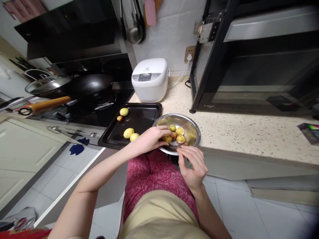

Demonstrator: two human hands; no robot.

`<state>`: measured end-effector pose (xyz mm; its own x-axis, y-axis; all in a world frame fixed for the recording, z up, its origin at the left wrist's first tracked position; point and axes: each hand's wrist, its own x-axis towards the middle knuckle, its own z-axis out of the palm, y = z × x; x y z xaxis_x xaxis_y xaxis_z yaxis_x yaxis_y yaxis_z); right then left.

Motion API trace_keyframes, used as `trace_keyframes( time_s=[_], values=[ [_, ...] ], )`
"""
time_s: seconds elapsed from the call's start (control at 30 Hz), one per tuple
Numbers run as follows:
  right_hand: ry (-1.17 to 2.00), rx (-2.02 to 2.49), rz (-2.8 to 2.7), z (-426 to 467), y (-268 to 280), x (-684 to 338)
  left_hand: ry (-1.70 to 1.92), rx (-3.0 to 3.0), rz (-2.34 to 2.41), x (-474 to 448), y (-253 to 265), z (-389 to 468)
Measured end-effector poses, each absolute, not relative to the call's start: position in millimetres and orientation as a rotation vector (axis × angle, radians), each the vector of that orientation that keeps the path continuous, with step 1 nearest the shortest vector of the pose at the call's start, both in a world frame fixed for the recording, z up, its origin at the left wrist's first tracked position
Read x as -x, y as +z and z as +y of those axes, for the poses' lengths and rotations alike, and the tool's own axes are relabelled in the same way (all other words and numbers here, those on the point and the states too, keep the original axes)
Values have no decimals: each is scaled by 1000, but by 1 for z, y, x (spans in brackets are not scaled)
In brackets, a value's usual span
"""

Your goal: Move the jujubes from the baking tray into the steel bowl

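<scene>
My left hand (pixel 159 136) reaches over the near left rim of a shiny metal bowl (pixel 198 132). Its thumb and fingers curl around a yellow-brown round fruit (pixel 167 138) inside. Beside that fruit lie several more, among them a small green one (pixel 172 127), a yellow one (pixel 179 131) and a brown-spotted one (pixel 180 139). My right hand (pixel 193 162) is at the bowl's near rim, its thumb and fingers pinched together; whatever may be between them is hidden. A black baking tray (pixel 142 116) adjoins the bowl, with several yellow fruits (pixel 129 133) and a small reddish-brown one (pixel 120 118) on it.
Behind the tray stands a white rice cooker (pixel 151 81), plugged into the wall socket (pixel 190 54). To the left, a wok (pixel 89 83) and a lidded pan (pixel 48 84) sit on the black stove. A large dark oven (pixel 259 73) occupies the counter's right side.
</scene>
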<state>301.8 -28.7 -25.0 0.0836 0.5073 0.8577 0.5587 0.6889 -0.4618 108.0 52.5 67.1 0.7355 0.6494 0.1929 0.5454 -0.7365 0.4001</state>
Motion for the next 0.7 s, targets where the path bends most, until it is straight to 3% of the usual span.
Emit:
trace_keyframes(
  time_s=[0.7],
  values=[
    [-61,927,-1565,-27,-25,-300,120,-2711,884,-126,72,58]
  ],
)
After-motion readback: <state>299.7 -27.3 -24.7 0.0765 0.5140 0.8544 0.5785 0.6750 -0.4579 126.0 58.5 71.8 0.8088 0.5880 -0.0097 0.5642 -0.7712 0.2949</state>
